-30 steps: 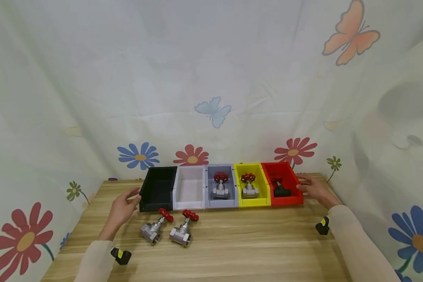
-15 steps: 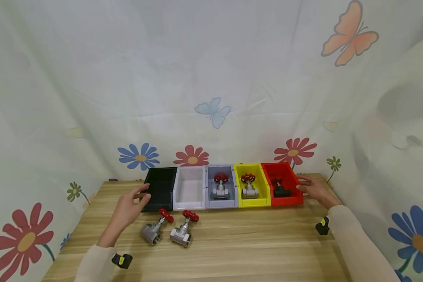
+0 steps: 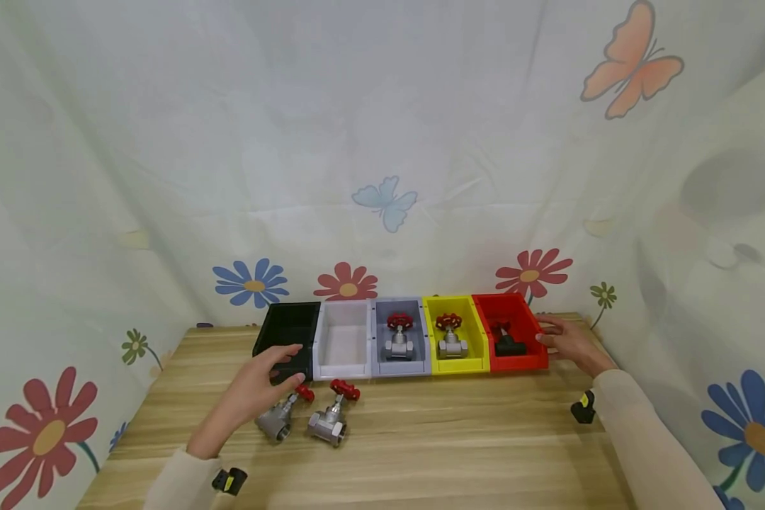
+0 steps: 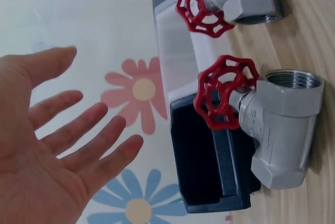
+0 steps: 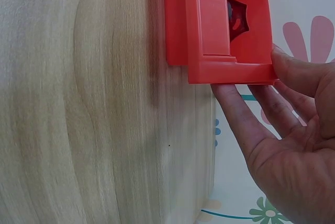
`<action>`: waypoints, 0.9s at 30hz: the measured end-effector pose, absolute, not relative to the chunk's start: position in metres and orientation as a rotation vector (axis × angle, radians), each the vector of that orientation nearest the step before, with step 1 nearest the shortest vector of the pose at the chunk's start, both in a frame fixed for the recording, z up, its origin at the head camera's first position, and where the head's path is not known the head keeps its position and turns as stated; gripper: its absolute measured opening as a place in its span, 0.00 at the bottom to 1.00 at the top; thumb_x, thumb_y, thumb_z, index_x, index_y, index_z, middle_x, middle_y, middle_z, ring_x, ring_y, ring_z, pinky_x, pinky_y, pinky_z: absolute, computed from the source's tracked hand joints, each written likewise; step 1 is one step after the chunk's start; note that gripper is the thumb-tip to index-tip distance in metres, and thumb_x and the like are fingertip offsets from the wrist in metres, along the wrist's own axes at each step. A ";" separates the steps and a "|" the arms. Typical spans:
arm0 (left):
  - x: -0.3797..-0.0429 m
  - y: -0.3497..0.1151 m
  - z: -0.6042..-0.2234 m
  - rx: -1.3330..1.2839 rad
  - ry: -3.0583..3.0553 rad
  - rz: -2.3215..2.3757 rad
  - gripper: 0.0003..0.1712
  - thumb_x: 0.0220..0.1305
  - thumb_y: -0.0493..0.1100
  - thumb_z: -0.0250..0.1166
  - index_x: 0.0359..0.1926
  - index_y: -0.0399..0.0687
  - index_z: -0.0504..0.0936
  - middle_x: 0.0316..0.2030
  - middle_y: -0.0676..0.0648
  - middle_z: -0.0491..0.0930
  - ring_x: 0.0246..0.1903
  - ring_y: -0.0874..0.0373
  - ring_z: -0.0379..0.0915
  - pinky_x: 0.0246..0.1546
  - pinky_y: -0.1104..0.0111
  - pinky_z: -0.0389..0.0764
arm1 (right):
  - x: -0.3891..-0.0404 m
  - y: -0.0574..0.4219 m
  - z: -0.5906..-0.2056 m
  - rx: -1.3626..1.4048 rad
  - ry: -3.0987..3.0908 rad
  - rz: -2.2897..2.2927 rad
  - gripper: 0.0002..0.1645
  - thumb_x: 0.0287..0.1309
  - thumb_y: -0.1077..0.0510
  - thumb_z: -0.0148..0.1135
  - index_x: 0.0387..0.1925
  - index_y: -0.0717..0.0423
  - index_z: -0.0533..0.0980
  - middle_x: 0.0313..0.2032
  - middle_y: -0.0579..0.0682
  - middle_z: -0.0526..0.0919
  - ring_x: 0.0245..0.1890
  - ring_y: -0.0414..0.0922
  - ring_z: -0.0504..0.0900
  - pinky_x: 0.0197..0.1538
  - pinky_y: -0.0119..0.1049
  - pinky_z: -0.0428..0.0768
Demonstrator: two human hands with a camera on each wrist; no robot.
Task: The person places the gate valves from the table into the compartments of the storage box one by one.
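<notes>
My left hand [image 3: 251, 388] hovers with spread fingers over a steel valve with a red handwheel [image 4: 285, 130], in front of the black bin [image 3: 287, 329]. It holds nothing, and in the head view it partly covers that valve. Beside it on the table lies a second red-wheeled steel valve [image 3: 327, 425]. My right hand [image 3: 567, 343] touches the right end of the red bin [image 3: 510, 365]. Its relaxed fingers [image 5: 235, 109] lie against the outer side wall, with the thumb at the rim. Inside that bin sits a black valve with a red handle [image 3: 508, 346].
Left of the red bin, the row holds a yellow bin [image 3: 462, 367], a grey bin [image 3: 401, 369] and a white bin [image 3: 343, 340]. One steel valve [image 3: 452, 347] stands in the yellow bin, another valve [image 3: 399, 347] in the grey. Behind hangs a flowered curtain [image 3: 382, 142].
My left hand has left the black bin's left side and moved right and toward me, over the nearer valve. The right hand stays at the red bin.
</notes>
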State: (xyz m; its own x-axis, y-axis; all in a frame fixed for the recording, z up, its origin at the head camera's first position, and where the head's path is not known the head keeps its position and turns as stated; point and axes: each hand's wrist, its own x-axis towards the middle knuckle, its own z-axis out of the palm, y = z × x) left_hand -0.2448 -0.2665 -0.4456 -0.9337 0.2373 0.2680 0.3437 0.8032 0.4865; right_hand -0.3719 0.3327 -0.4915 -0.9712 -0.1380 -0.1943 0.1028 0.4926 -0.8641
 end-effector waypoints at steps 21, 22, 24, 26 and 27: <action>-0.231 -0.237 -0.459 -0.722 -2.933 -0.623 0.44 0.52 0.47 0.76 0.70 0.54 0.68 0.71 0.44 0.64 0.68 0.42 0.63 0.62 0.45 0.71 | -0.371 0.332 -0.492 -0.026 2.498 -1.465 0.41 0.70 0.54 0.55 0.76 0.58 0.50 0.70 0.72 0.59 0.63 0.67 0.71 0.54 0.52 0.81; -0.231 -0.236 -0.460 -0.723 -2.946 -0.620 0.45 0.52 0.47 0.76 0.71 0.54 0.67 0.72 0.44 0.64 0.69 0.42 0.62 0.62 0.44 0.70 | -0.372 0.332 -0.492 -0.017 2.494 -1.470 0.41 0.70 0.54 0.56 0.76 0.57 0.50 0.71 0.72 0.59 0.63 0.67 0.71 0.54 0.52 0.81; -0.230 -0.235 -0.462 -0.722 -2.978 -0.618 0.46 0.52 0.47 0.76 0.71 0.55 0.66 0.73 0.44 0.62 0.70 0.42 0.61 0.63 0.44 0.69 | -0.372 0.332 -0.493 -0.020 2.497 -1.469 0.41 0.70 0.54 0.56 0.76 0.57 0.50 0.70 0.72 0.59 0.63 0.67 0.72 0.54 0.51 0.81; -0.230 -0.233 -0.465 -0.738 -2.996 -0.619 0.47 0.52 0.46 0.76 0.72 0.56 0.65 0.73 0.44 0.60 0.70 0.42 0.59 0.63 0.45 0.70 | -0.373 0.332 -0.493 -0.027 2.498 -1.469 0.41 0.70 0.54 0.55 0.76 0.58 0.49 0.70 0.72 0.59 0.63 0.67 0.72 0.54 0.51 0.81; -0.230 -0.233 -0.467 -0.758 -2.998 -0.606 0.48 0.51 0.46 0.77 0.72 0.55 0.64 0.74 0.44 0.59 0.70 0.42 0.59 0.63 0.46 0.71 | -0.373 0.333 -0.493 -0.030 2.496 -1.472 0.41 0.70 0.54 0.55 0.76 0.58 0.49 0.70 0.72 0.59 0.63 0.67 0.72 0.54 0.51 0.81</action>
